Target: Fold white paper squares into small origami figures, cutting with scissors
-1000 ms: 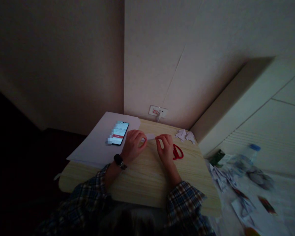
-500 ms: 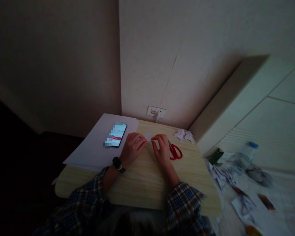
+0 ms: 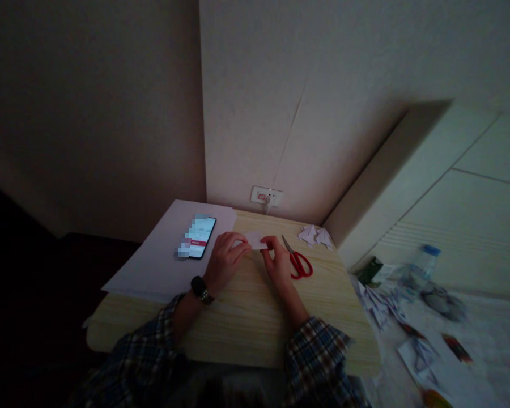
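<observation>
Hiding ppr ends: L hand, R hand

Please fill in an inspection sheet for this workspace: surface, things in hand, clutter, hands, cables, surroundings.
Surface: pale wood-grain table with rounded corners.
Things in hand: small white paper piece.
Clutter: red-handled metal scissors; black-edged phone, screen lit, on large white paper sheets; folded white paper shapes near the far right corner.
Hands: bare left hand, black watch at its wrist, and bare right hand pinch opposite ends of the paper piece.
Cables: thin white cable at a white rectangular wall socket; lower run hidden.
Surroundings: pale wall; clear blue-capped plastic bottle beyond the table's right side.
</observation>
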`<action>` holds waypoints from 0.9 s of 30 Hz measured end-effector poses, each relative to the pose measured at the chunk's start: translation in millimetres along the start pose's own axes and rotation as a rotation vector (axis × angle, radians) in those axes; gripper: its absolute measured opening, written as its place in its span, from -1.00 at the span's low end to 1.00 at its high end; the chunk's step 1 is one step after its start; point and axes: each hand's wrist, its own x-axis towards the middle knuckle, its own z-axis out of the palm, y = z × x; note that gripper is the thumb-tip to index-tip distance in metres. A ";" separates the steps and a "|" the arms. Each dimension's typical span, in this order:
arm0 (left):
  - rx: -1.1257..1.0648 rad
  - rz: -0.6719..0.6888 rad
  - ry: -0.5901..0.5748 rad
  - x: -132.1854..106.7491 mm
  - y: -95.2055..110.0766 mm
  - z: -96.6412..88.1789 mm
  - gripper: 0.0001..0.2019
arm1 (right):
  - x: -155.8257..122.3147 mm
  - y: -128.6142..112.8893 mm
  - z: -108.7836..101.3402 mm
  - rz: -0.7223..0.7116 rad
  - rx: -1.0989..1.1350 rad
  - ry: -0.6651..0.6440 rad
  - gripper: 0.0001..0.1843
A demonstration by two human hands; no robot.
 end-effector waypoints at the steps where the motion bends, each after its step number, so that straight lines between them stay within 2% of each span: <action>1: -0.001 -0.003 -0.002 -0.3 0.1 0.3 -0.86 | -0.1 -0.3 -0.3 -0.002 0.008 -0.004 -0.80; 12: -0.018 -0.043 -0.038 -0.6 -0.8 -0.1 -0.86 | -0.4 0.0 -3.6 -0.117 0.110 -0.042 -0.72; 20: -0.147 -0.075 -0.048 -3.9 -1.8 4.9 -0.86 | -4.3 -0.5 2.1 -0.116 0.158 0.090 -0.50; 27: -0.314 -0.184 -0.063 -0.5 5.2 6.0 -0.85 | -6.9 -8.2 3.5 -0.124 0.184 0.122 -0.56</action>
